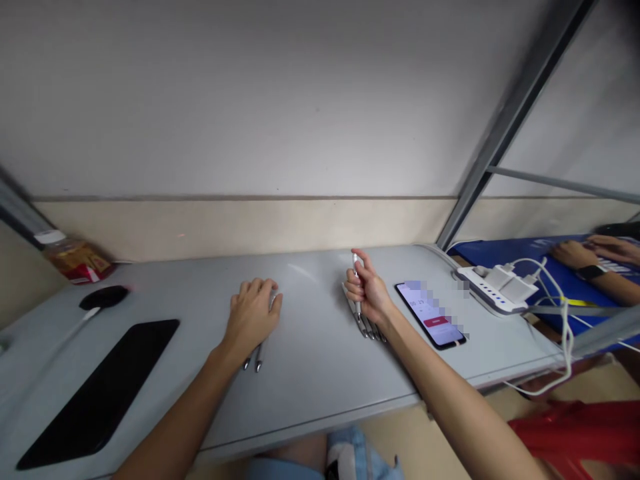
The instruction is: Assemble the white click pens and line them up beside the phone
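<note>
My right hand [367, 288] is closed around a silver-white pen [357, 308], held upright with the index finger near its top end. Several more pens [371, 329] lie on the grey desk [310, 380] under and beside that hand, their metal tips pointing toward the desk's front edge. On the left, my left hand [254, 308] rests palm down over two pens [259, 360]; only their lower ends show below it. Its fingers are loosely bent and slightly apart, and it grips nothing that I can see.
Right of my right hand lies a lit phone [433, 317], then a power strip [493, 291] with plugs and white cables. A black mat [100, 393], a black disc [104, 297] and a bottle [77, 257] are at left. Another person's hands [575, 255] rest beyond the metal frame [480, 173].
</note>
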Demonstrator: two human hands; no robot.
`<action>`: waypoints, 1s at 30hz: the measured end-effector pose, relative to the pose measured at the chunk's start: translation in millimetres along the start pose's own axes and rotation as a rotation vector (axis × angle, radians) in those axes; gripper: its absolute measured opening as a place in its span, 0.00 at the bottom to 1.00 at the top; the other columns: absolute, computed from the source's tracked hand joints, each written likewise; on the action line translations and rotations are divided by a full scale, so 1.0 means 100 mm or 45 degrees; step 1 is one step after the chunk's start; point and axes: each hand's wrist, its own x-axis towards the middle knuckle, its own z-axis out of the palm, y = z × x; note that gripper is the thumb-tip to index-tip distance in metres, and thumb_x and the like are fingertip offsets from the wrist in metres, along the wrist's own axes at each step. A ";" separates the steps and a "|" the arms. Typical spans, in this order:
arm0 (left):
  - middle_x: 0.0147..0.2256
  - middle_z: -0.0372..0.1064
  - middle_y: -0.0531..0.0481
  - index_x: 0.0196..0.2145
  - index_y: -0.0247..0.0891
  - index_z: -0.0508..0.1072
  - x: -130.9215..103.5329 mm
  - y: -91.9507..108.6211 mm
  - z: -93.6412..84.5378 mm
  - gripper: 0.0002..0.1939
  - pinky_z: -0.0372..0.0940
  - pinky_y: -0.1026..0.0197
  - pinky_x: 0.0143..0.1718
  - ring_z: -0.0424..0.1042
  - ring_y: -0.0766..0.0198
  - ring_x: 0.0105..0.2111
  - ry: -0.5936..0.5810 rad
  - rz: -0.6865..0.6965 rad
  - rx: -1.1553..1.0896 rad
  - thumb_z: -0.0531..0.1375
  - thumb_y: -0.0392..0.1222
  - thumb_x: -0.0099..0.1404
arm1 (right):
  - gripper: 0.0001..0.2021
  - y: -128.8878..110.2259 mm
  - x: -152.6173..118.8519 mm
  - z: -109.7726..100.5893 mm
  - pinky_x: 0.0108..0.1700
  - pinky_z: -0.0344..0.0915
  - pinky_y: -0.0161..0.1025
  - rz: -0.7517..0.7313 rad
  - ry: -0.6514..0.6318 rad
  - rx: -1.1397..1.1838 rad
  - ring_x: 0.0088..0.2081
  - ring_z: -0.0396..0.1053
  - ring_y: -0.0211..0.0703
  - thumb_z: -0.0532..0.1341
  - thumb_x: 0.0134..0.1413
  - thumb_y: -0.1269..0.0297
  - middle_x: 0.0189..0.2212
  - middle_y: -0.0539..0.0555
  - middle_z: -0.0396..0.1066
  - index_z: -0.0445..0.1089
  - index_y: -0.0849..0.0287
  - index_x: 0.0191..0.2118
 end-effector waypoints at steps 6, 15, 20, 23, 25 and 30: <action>0.42 0.68 0.41 0.42 0.41 0.67 0.00 -0.02 0.00 0.10 0.60 0.48 0.40 0.63 0.46 0.45 -0.057 -0.047 0.020 0.51 0.45 0.67 | 0.20 0.02 0.00 -0.01 0.18 0.36 0.29 -0.010 -0.024 -0.001 0.17 0.38 0.30 0.62 0.56 0.57 0.20 0.41 0.46 0.58 0.43 0.54; 0.44 0.67 0.39 0.45 0.40 0.67 0.01 -0.05 -0.02 0.13 0.61 0.47 0.40 0.62 0.45 0.47 -0.175 -0.142 0.018 0.49 0.40 0.65 | 0.20 0.02 0.02 -0.03 0.18 0.36 0.29 0.002 -0.045 0.038 0.17 0.40 0.30 0.61 0.57 0.58 0.19 0.41 0.47 0.56 0.42 0.53; 0.46 0.66 0.40 0.47 0.38 0.67 0.01 -0.03 -0.02 0.16 0.61 0.47 0.43 0.61 0.46 0.48 -0.242 -0.175 0.047 0.48 0.39 0.64 | 0.18 0.05 0.01 0.03 0.18 0.42 0.28 0.048 -0.044 -0.176 0.17 0.47 0.29 0.61 0.56 0.55 0.22 0.42 0.55 0.59 0.47 0.51; 0.45 0.65 0.40 0.47 0.38 0.67 0.00 0.00 -0.04 0.16 0.62 0.48 0.42 0.60 0.47 0.48 -0.222 -0.160 0.067 0.50 0.40 0.62 | 0.15 0.11 0.00 0.05 0.20 0.51 0.31 -0.003 0.005 -0.520 0.20 0.56 0.32 0.58 0.57 0.56 0.25 0.45 0.60 0.63 0.51 0.49; 0.46 0.64 0.40 0.46 0.39 0.69 -0.01 0.03 -0.05 0.15 0.61 0.48 0.43 0.60 0.47 0.48 -0.163 -0.138 0.075 0.52 0.39 0.61 | 0.14 0.15 0.00 0.04 0.25 0.58 0.34 -0.089 0.051 -0.833 0.23 0.61 0.35 0.57 0.57 0.58 0.27 0.46 0.62 0.65 0.54 0.48; 0.46 0.62 0.41 0.44 0.39 0.70 -0.01 0.06 -0.07 0.15 0.61 0.49 0.44 0.60 0.48 0.48 -0.031 -0.067 0.049 0.53 0.36 0.59 | 0.13 0.20 0.02 -0.06 0.48 0.59 0.46 -0.388 0.099 -1.718 0.45 0.64 0.47 0.58 0.57 0.62 0.42 0.57 0.70 0.72 0.57 0.46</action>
